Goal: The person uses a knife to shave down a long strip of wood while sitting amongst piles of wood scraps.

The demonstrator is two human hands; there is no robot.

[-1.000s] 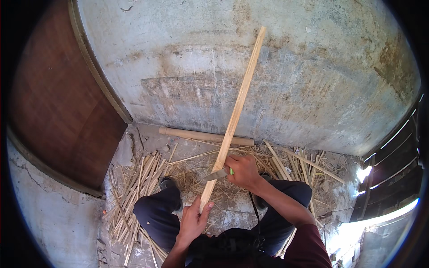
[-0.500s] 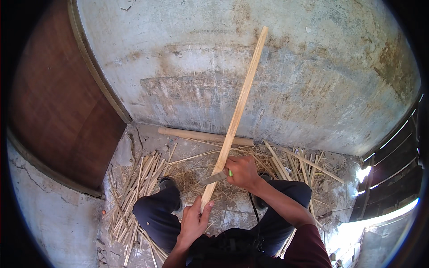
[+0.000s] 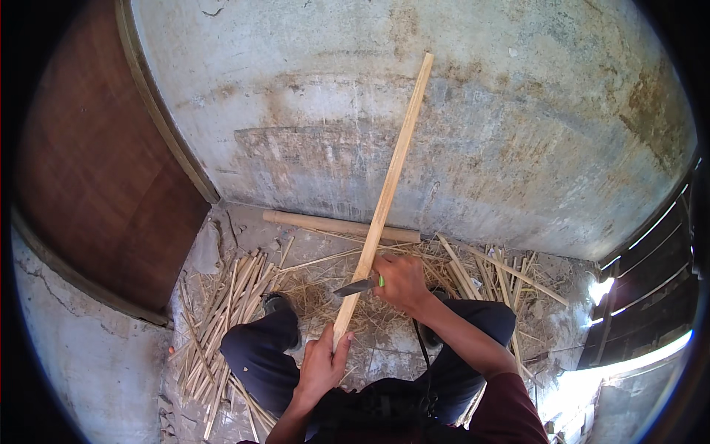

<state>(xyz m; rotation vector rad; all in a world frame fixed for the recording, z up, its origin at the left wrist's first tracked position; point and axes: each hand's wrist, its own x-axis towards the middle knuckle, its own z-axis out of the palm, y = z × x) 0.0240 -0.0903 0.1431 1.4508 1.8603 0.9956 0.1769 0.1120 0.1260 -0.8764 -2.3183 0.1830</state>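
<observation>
A long pale strip (image 3: pixel 392 181), which looks like split bamboo, slants up and away from me between my knees. My left hand (image 3: pixel 319 364) grips its near end, the thumb lying along it. Closed round the green handle of a knife, my right hand (image 3: pixel 403 283) is beside the strip, a little farther up than the left. The knife's grey blade (image 3: pixel 355 286) lies across the strip and points left. Most of the handle is hidden in my fist.
Thin split strips (image 3: pixel 229 325) lie heaped by my left leg, more strips (image 3: pixel 510 277) by my right. Shavings (image 3: pixel 310 288) litter the floor between my feet. A thick round pole (image 3: pixel 303 220) rests along the foot of the stained wall (image 3: pixel 318 111). A brown door (image 3: pixel 103 163) stands at left.
The strip's far end has swung slightly left and down. The knife blade has tilted so its tip sits a little higher on the strip. Both hands keep their holds.
</observation>
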